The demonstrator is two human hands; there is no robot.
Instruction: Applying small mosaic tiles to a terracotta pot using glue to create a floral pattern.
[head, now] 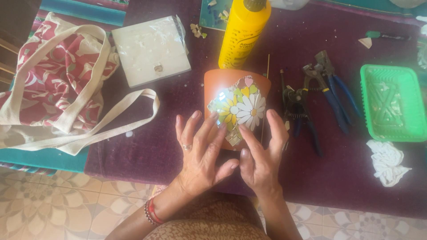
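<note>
Fingertips of my left hand (201, 153) and right hand (260, 155), both open, press mosaic pieces (240, 109) onto terracotta pot (218, 82), steadying it on purple cloth (155, 146).

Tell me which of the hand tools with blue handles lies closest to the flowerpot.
The dark pliers just right of the flowerpot, by the right hand. The other two pliers lie farther right, toward the green tray.
</note>
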